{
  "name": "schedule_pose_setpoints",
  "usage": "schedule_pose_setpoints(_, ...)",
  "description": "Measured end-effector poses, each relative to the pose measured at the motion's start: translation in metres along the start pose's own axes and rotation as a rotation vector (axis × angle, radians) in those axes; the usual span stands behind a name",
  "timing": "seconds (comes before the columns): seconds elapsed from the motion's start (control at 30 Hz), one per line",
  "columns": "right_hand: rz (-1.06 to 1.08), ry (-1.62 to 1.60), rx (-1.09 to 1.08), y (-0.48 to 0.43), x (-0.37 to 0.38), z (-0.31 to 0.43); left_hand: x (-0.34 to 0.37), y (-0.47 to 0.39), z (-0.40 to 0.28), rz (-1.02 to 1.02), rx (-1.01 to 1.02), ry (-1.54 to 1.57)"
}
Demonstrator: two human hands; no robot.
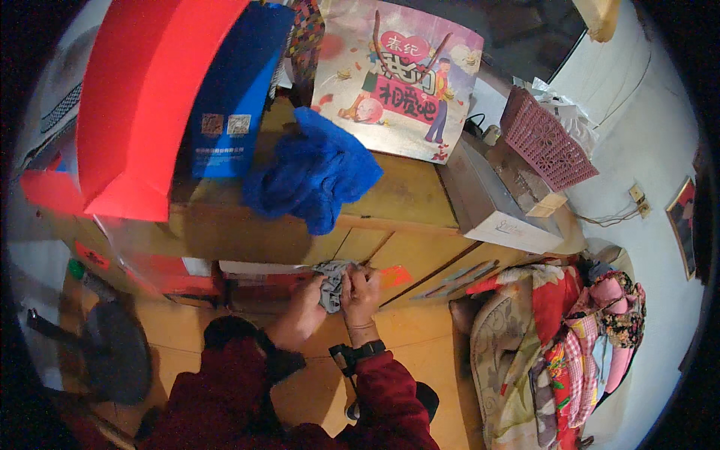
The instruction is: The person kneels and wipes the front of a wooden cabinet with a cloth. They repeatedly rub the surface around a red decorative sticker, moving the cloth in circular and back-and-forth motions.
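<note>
A crumpled grey cloth is held between both hands, just in front of the wooden cabinet. My left hand grips its left side, partly hidden by the cloth. My right hand pinches its right side with bent fingers. Above them, a bunched blue cloth lies on the cabinet top, its lower end hanging over the front edge. Behind the blue cloth stands a printed paper gift bag with brown cord handles.
A red bag and a blue bag stand at the left on the cabinet. A white box and a pink woven basket are at the right. Folded fabrics pile up at lower right; a dark round seat is at left.
</note>
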State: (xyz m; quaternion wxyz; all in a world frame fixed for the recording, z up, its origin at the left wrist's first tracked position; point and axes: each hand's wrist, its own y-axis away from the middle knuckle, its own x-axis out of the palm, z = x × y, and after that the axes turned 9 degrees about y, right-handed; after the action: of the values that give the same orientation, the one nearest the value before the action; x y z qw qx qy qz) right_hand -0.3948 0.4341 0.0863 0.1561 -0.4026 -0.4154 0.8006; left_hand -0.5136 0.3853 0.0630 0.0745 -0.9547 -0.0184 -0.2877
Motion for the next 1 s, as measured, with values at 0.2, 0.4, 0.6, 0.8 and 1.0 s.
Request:
schedule_pose_setpoints(0.2, 0.038, -0.383, 0.24, -0.003, -0.019, 0.008, 0.02, -0.012, -0.001, -0.271, -0.305, 0.73)
schedule_pose_setpoints(0.4, -0.077, -0.194, -0.188, -0.051, -0.032, 0.073, 0.032, 0.003, -0.08, -0.11, 0.14, 0.688)
schedule_pose_setpoints(0.6, 0.088, -0.087, -0.295, -0.012, 0.001, 0.063, -0.011, 0.012, -0.031, -0.143, -0.036, 0.405)
schedule_pose_setpoints(0.8, 0.215, -0.17, -0.234, 0.0, -0.011, 0.062, -0.012, 0.006, -0.003, -0.366, -0.204, 0.788)
schedule_pose_setpoints(1.0, 0.144, -0.071, -0.236, -0.028, -0.006, 0.078, -0.007, 0.011, -0.057, -0.216, 0.271, 0.097)
